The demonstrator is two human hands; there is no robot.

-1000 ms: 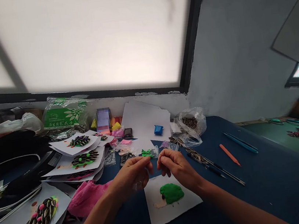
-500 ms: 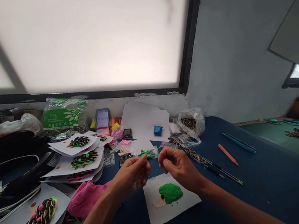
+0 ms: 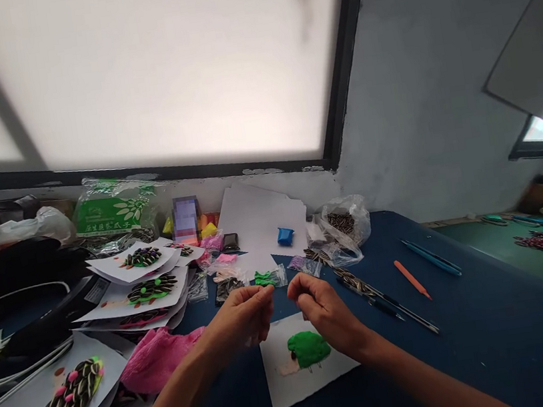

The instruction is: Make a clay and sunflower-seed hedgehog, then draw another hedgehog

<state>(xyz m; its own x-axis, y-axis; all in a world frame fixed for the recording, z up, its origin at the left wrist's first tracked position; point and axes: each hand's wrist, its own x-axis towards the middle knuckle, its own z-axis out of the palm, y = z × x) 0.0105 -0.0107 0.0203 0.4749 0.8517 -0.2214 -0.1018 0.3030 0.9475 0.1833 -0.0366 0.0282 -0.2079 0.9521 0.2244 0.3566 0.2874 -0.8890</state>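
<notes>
My left hand [image 3: 245, 313] is closed in a pinch, thumb pressed against the fingers. Anything between them is too small to make out. A short gap away, my right hand [image 3: 325, 309] has its fingers curled and pressed together, and what they hold, if anything, is hidden. Below both hands lies a white paper sheet [image 3: 291, 396] with a hedgehog shape on it. Its body is green clay [image 3: 308, 348], with a pale clay snout [image 3: 289, 367] and a dark spot on the face. Just beyond the fingertips sits green clay in a clear bag [image 3: 264, 278].
Finished seed-and-clay pictures [image 3: 71, 397] are stacked at left, near a pink cloth [image 3: 159, 359]. A bag of sunflower seeds [image 3: 342, 222], a blue clay packet [image 3: 285, 236] and blank paper [image 3: 252, 209] lie behind. Rightward are an orange pen [image 3: 412, 280] and blue tweezers [image 3: 430, 256].
The hands stay pinched above the paper. My left hand has shifted slightly rightward, narrowing the gap between the fingertips. The view has moved a little.
</notes>
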